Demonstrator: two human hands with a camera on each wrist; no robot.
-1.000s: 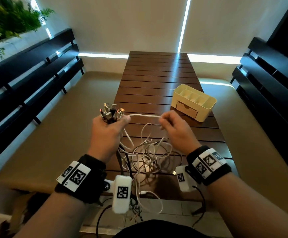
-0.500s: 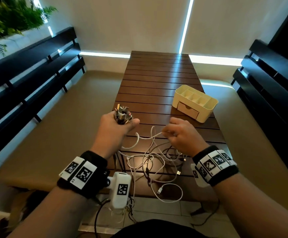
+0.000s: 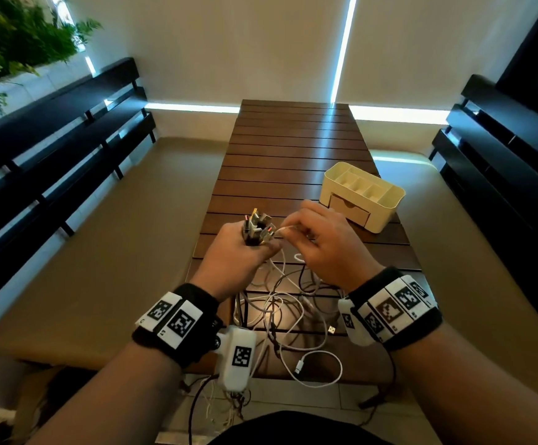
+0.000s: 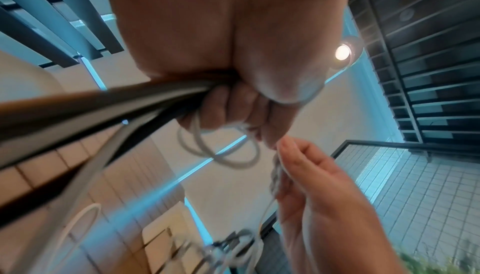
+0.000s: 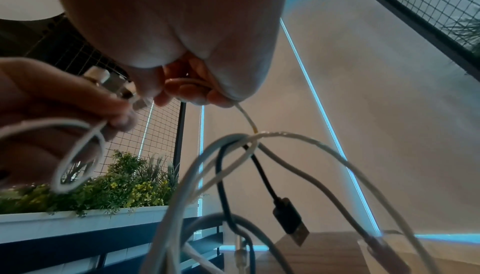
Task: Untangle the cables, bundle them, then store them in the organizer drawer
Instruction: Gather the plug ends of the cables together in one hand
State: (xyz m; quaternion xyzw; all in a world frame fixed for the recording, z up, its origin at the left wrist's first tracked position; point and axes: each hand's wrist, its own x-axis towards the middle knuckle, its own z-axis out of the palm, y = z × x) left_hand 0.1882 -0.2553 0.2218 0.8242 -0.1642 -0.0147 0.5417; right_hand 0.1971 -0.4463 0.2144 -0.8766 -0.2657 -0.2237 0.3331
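I see the cables (image 3: 280, 303) dangling in a tangle over the near end of the table (image 3: 293, 149), plug ends (metal tips up) bunched in my left hand (image 3: 235, 252), fist clamped around them. My right hand (image 3: 328, 248), just beside it, pinches one white cable (image 5: 246, 118) between curled fingers. The organizer (image 3: 386, 207) sits on the table beyond the right hand, drawer (image 3: 349, 210) closed.
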